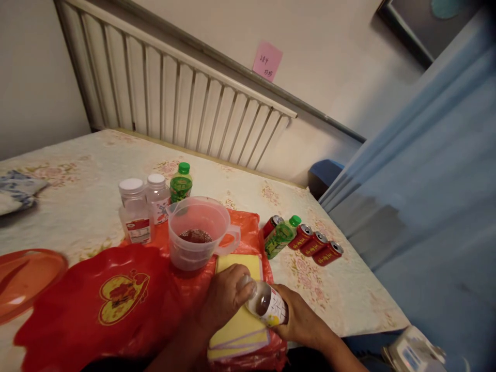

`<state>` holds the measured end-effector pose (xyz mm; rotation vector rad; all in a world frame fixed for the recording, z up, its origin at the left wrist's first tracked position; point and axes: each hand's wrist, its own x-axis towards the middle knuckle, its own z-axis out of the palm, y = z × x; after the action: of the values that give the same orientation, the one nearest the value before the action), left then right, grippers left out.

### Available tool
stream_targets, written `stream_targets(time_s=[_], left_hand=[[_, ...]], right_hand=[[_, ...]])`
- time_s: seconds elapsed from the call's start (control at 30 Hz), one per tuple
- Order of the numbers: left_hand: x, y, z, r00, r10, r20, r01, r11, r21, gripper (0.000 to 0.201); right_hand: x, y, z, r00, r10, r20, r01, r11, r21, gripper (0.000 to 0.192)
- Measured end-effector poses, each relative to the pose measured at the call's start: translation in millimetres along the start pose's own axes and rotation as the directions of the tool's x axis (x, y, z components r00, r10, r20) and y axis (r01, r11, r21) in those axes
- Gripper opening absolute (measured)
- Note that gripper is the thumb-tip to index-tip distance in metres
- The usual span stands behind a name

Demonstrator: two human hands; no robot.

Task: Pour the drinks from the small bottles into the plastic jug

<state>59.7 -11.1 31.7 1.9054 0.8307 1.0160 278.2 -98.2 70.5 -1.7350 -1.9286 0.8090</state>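
My right hand (296,315) is wrapped round the body of a clear drink bottle (269,305) with a white and yellow label and dark liquid inside. At the bottle's pale cap, the fingers of my left hand (228,294) are closed; the bottle tilts toward the upper left. Beneath both hands lie yellow cloths (236,336) with purple edges on a red plastic bag (248,225). Just beyond my left hand stands a clear plastic measuring jug (197,227) with some dark, bubbly liquid at its bottom.
To the left lie a red scalloped tray (70,315) and an orange plate (23,279). Behind the tray stand two white-lidded jars (135,209) and a green-capped bottle (181,183). Another green bottle (281,237) and several red cans (327,253) are at right, near a blue curtain (422,206).
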Motion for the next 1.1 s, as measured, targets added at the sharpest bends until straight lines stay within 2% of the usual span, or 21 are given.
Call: stream_targets(time_s=[0.1, 0.2, 0.3, 0.37, 0.47, 0.57, 0.7, 0.8, 0.97, 1.1], left_hand=[[0.0, -1.1, -0.7, 0.996, -0.092, -0.002, 0.092, 0.995, 0.027, 0.025], [1.9, -5.0, 1.5, 0.988, -0.152, 0.035, 0.155, 0.977, -0.149, 0.030], [4.1, -10.3, 4.1, 0.967, -0.215, 0.134, 0.252, 0.864, -0.435, 0.038], [5.0, -13.3, 5.0, 0.951, -0.244, 0.190, 0.309, 0.776, -0.550, 0.041], [5.7, -16.9, 5.0, 0.929, -0.284, 0.236, 0.370, 0.690, -0.623, 0.040], [6.5, -20.9, 4.5, 0.912, -0.320, 0.258, 0.408, 0.624, -0.667, 0.041], [7.4, -25.5, 3.4, 0.913, -0.325, 0.245, 0.395, 0.566, -0.723, 0.044], [7.5, -27.6, 4.0, 0.915, -0.329, 0.235, 0.391, 0.571, -0.722, 0.043], [6.9, -33.4, 8.4, 0.926, -0.302, 0.226, 0.366, 0.573, -0.734, 0.036], [7.1, -36.4, 9.7, 0.929, -0.277, 0.247, 0.363, 0.546, -0.755, 0.035]], right_hand=[[-1.0, 2.6, 0.4, 1.000, 0.011, -0.003, -0.011, 1.000, 0.009, 0.061], [-0.7, 3.8, -0.9, 1.000, 0.017, 0.000, -0.017, 0.999, 0.028, 0.060], [2.7, -0.9, -8.2, 1.000, 0.011, -0.010, -0.011, 0.999, 0.047, 0.057], [8.0, -8.7, -18.1, 0.999, -0.001, -0.040, 0.003, 0.999, 0.032, 0.053], [22.2, -27.1, -39.4, 0.990, -0.063, -0.124, 0.055, 0.996, -0.065, 0.051], [43.1, -50.6, -62.8, 0.966, -0.178, -0.185, 0.132, 0.963, -0.236, 0.054], [76.3, -81.0, -87.5, 0.920, -0.340, -0.196, 0.221, 0.861, -0.458, 0.056], [100.0, -99.2, -100.3, 0.883, -0.444, -0.154, 0.276, 0.755, -0.595, 0.057], [126.9, -128.5, -115.6, 0.839, -0.543, -0.021, 0.316, 0.520, -0.794, 0.061], [139.2, -150.5, -123.1, 0.800, -0.594, 0.085, 0.342, 0.335, -0.878, 0.057]])
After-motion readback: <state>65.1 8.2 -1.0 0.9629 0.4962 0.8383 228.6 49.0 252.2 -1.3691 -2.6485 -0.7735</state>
